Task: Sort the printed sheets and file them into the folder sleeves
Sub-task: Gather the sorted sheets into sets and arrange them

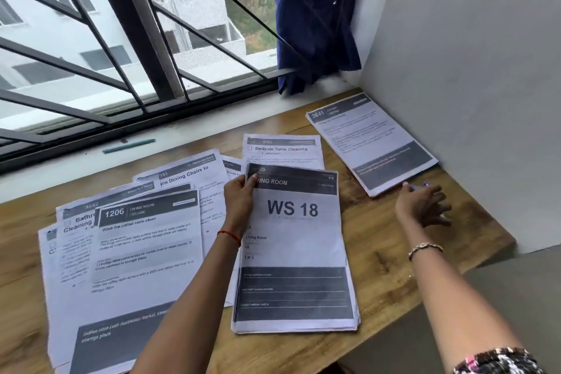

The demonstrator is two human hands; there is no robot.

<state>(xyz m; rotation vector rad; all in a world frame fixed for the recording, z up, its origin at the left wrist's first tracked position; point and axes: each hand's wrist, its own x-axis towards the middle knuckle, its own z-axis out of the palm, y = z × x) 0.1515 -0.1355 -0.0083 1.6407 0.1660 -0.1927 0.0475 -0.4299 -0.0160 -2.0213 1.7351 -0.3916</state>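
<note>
Sorting looks partly done and filing not begun, as far as I can judge; the WS 18 stack (294, 252) lies squared up on the wooden table (394, 267), and the left hand (239, 194) pinches its top-left corner between thumb and fingers; up and to the right of that stack, against the wall, lies a second neat pile headed 2641 (373, 143); the right hand (422, 206) reaches toward that pile's near corner with fingers loosely spread, grasping nothing I can see; just behind the stack the Bedside Table Cleaning sheet (282, 150) pokes out, and to its left many sheets lie fanned and overlapping, the 1206 sheet (145, 252) on top; these look unsorted; no folder or sleeve shows anywhere; the small print is too blurred to read, the fanned sheets run off the bottom-left edge, and a purple speck at the right fingertips could be a nail or a small object.
</note>
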